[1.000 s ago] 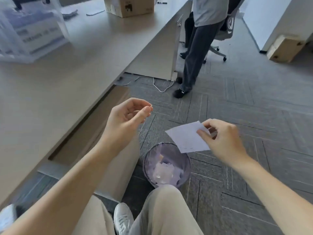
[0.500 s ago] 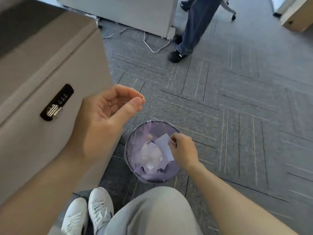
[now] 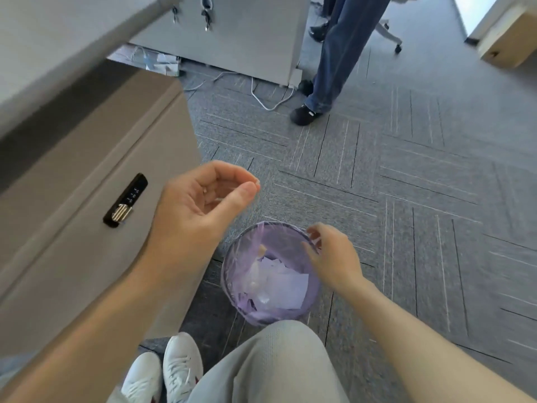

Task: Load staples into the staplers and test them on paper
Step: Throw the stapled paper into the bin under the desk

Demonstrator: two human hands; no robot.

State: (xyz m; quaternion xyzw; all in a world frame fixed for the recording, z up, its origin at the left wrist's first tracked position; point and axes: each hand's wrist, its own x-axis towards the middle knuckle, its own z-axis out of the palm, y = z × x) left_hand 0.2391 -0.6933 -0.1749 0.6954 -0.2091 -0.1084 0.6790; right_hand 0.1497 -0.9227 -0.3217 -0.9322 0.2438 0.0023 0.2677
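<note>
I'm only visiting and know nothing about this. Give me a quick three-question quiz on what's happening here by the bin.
1. True or false: the right hand is gripping a sheet of paper.
2. What lies in the bin? A) paper scraps B) staplers C) cups
3. Fill in: the cabinet stands on the person's ____ side of the bin.
Key: 1 false; 2 A; 3 left.

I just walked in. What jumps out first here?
A round waste bin with a purple liner stands on the grey carpet, low in the middle of the view, with white paper scraps inside. The right hand hovers open over its right rim. The left hand hangs cupped above and to the left, beside a beige cabinet with a combination lock.
</note>
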